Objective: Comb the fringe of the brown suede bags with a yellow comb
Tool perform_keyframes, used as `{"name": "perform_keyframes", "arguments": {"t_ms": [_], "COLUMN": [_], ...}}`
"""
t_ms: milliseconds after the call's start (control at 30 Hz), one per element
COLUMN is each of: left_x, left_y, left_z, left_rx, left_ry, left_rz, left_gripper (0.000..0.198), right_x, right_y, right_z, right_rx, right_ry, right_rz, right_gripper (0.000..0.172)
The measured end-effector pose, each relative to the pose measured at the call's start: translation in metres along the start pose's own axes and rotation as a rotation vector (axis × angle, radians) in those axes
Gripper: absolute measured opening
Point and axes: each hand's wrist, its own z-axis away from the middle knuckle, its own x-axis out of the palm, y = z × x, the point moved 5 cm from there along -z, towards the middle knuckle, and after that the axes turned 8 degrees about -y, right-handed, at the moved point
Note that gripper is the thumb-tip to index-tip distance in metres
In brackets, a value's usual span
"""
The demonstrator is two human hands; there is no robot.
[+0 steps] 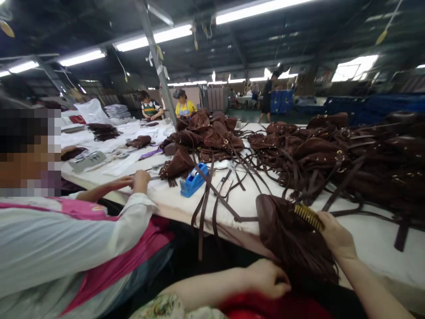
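Observation:
A dark brown fringed bag (pixel 295 235) lies at the table's front edge, its lower part hanging over. My right hand (pixel 335 235) is closed round a brush (pixel 308 217) with yellowish bristles, which rests against the bag's upper right side. Below the bag's left side, my left hand (pixel 267 279) is closed with curled fingers; what they hold, if anything, is hidden. Flat brown straps (pixel 229 206) run from the bag across the white table (pixel 239 226), and some dangle off its edge.
Piles of brown bags (pixel 305 150) cover the table's far and right parts. A blue tape dispenser (pixel 194 179) stands left of the straps. Close on my left sits a co-worker in a pink apron (pixel 93 210), hands at a small brown bag (pixel 177 166). A metal post (pixel 159 66) rises behind.

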Motion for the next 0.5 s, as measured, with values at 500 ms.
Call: {"name": "perform_keyframes", "arguments": {"t_ms": [500], "left_x": [-0.105], "left_y": [0.002], "left_z": [0.03], "left_rx": [-0.258], "left_ry": [0.888], "left_rz": [-0.095], "left_gripper": [0.057], "right_x": [0.005], "right_y": [-0.016], "right_z": [-0.01], "right_rx": [0.065], "right_ry": [-0.231], "right_rz": [-0.053], "right_gripper": [0.045]}}
